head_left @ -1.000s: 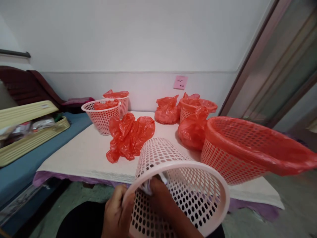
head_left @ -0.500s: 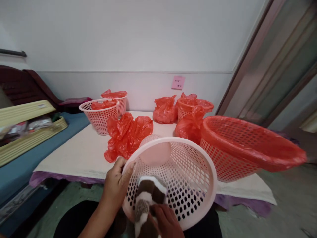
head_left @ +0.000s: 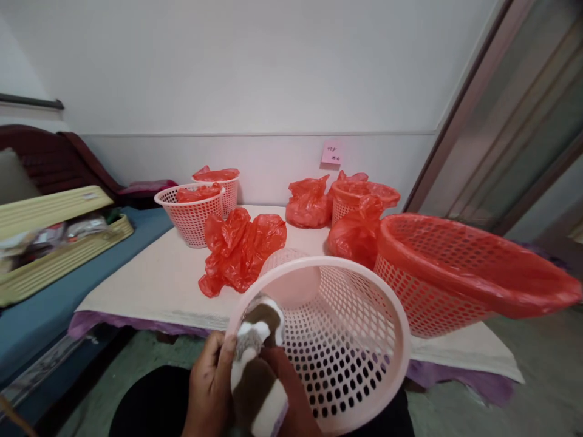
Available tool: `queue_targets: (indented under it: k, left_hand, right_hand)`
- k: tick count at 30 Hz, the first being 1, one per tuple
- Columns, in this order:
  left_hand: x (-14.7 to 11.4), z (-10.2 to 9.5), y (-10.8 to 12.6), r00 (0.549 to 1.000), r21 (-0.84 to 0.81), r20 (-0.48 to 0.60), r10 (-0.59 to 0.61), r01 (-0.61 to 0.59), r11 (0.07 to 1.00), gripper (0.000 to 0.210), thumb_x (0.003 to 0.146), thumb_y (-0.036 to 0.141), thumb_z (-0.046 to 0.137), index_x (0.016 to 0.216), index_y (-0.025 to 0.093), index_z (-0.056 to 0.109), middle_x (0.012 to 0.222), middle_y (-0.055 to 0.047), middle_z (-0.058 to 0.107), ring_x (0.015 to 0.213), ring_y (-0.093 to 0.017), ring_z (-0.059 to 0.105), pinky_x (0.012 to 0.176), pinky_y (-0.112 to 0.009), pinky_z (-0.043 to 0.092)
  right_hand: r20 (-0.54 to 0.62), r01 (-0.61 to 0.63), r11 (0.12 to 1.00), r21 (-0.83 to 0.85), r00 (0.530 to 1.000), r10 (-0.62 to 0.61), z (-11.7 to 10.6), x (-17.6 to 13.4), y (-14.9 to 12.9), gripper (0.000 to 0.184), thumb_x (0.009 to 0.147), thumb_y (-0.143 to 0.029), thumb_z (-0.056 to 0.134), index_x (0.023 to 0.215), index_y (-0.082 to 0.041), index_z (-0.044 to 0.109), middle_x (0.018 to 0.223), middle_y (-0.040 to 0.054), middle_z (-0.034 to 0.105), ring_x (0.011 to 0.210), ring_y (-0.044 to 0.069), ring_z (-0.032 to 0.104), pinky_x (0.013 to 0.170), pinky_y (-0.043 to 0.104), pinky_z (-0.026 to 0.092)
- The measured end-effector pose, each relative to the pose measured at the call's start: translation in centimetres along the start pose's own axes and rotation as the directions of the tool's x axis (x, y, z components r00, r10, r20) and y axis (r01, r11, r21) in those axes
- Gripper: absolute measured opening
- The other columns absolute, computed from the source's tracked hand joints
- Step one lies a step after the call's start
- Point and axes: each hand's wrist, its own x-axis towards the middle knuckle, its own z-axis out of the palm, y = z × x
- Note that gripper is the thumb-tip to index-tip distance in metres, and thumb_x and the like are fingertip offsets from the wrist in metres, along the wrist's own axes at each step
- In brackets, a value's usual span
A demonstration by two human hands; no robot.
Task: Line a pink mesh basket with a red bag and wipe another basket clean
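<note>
In front of me a pale pink perforated plastic basket (head_left: 337, 419) lies tilted, its mouth toward me. My left hand (head_left: 209, 382) is closed on the left side of its rim, thumb at the edge. My right hand (head_left: 291, 388) reaches into the mouth, fingers partly hidden, and presses a fuzzy brown-and-white cloth (head_left: 255, 388) against the inner left wall beside the rim. The cloth folds over the hand and hangs down toward me.
A crumpled red plastic bag (head_left: 241, 249) lies behind the basket. Two pink baskets (head_left: 189, 221) with red bags stand at back left. A large basket lined with red plastic (head_left: 419, 291) stands at right, near filled red bags (head_left: 310, 203). A yellow case (head_left: 54, 255) lies open at left.
My right hand has moved the cloth up and left along the basket's inner wall, to the rim. My left hand has slid lower on the rim. The view has shifted slightly.
</note>
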Motion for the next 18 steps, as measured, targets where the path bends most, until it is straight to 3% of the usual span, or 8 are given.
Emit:
queue_targets:
  k: [2,4,7,10,14,18]
  left_hand:
    - [0.4,-0.5,0.3,0.996,0.027,-0.041,0.077,-0.076,0.997,0.043,0.085,0.059,0.052,0.067,0.02,0.051,0.058,0.005,0.049,0.056,-0.011,0.045,0.051,-0.02,0.037]
    - [0.5,-0.7,0.6,0.99,0.025,-0.086,0.115,-0.113,0.993,0.043,0.086,0.057,0.052,0.065,0.02,0.05,0.057,0.006,0.048,0.055,-0.01,0.044,0.051,-0.02,0.036]
    - [-0.3,-0.1,0.7,0.991,-0.013,-0.101,0.093,-0.095,0.995,0.041,0.087,0.054,0.053,0.064,0.02,0.047,0.057,0.006,0.047,0.055,-0.009,0.043,0.052,-0.019,0.035]
    - [-1.1,0.6,0.2,0.985,-0.007,-0.008,0.174,-0.174,0.985,0.035,0.089,0.048,0.052,0.067,0.02,0.05,0.058,0.006,0.048,0.054,-0.009,0.045,0.051,-0.019,0.037]
    - [-1.2,0.6,-0.5,0.923,0.086,0.14,0.357,-0.371,0.925,0.027,0.091,0.041,0.052,0.073,0.02,0.055,0.058,0.006,0.051,0.05,-0.009,0.047,0.048,-0.019,0.039]
    - [-0.8,-0.3,-0.7,0.926,0.179,0.104,0.364,-0.377,0.909,0.028,0.093,0.04,0.049,0.073,0.021,0.053,0.059,0.006,0.05,0.051,-0.009,0.048,0.049,-0.019,0.039]
  right_hand:
    - [0.122,0.056,0.978,-0.202,0.992,-0.032,-0.7,-0.1,1.2,0.017,0.088,-0.024,0.06,0.102,-0.022,0.067,0.096,0.0076,0.07,0.089,0.025,0.067,0.078,0.036,0.055]
    - [0.202,0.113,0.877,-0.467,0.979,-0.018,-1.6,0.1,2.9,0.027,0.082,-0.013,0.063,0.106,-0.022,0.07,0.099,0.0117,0.07,0.095,0.033,0.065,0.083,0.048,0.052]
    - [0.144,0.044,0.725,-0.687,0.987,0.077,-2.7,1.3,5.2,0.036,0.082,-0.002,0.05,0.105,-0.019,0.072,0.097,0.0152,0.069,0.091,0.033,0.065,0.079,0.048,0.052]
    - [0.057,-0.036,0.754,-0.656,0.994,0.098,-2.1,3.1,6.0,0.038,0.076,0.0,0.05,0.104,-0.016,0.071,0.096,0.0139,0.069,0.089,0.028,0.065,0.079,0.04,0.053]
    - [-0.018,-0.058,0.831,-0.554,0.998,0.058,0.4,5.1,6.1,0.049,0.074,-0.005,0.054,0.12,-0.019,0.064,0.115,0.0089,0.068,0.11,0.022,0.061,0.096,0.031,0.047]
    - [-0.073,-0.099,0.855,-0.509,0.995,0.072,0.4,6.4,8.2,0.04,0.084,-0.011,0.045,0.116,-0.019,0.067,0.115,0.0108,0.069,0.11,0.026,0.061,0.099,0.039,0.046]
